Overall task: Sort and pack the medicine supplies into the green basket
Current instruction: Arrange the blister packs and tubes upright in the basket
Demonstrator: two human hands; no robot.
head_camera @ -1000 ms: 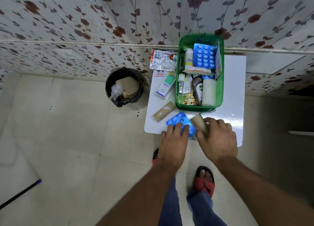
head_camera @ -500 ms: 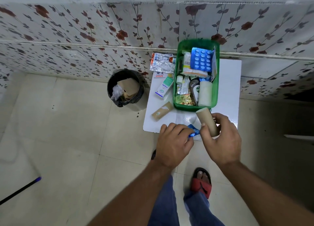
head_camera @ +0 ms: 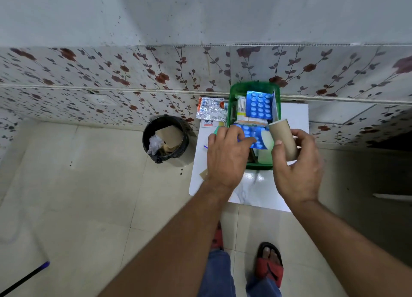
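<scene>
The green basket [head_camera: 233, 91] stands on a small white table [head_camera: 294, 116] against the wall and holds several medicine packs, with a blue blister pack [head_camera: 258, 106] at its far end. My left hand [head_camera: 225, 156] grips a second blue blister pack [head_camera: 250, 134] over the middle of the basket. My right hand [head_camera: 296, 169] holds a brown cardboard tube [head_camera: 283, 138] tilted above the basket's right rim. A silver blister strip [head_camera: 210, 110] lies on the table left of the basket. A brown packet [head_camera: 204, 175] peeks out beside my left wrist.
A black bin [head_camera: 166, 138] with cardboard and paper stands on the tiled floor left of the table. The floral tiled wall runs behind. My feet in red sandals [head_camera: 268, 267] are below the table. A dark stick [head_camera: 24, 279] lies at bottom left.
Both hands rose from the table's front edge toward the basket. The left hand picked up the blue blister pack and carried it over the basket; the right lifted the tube.
</scene>
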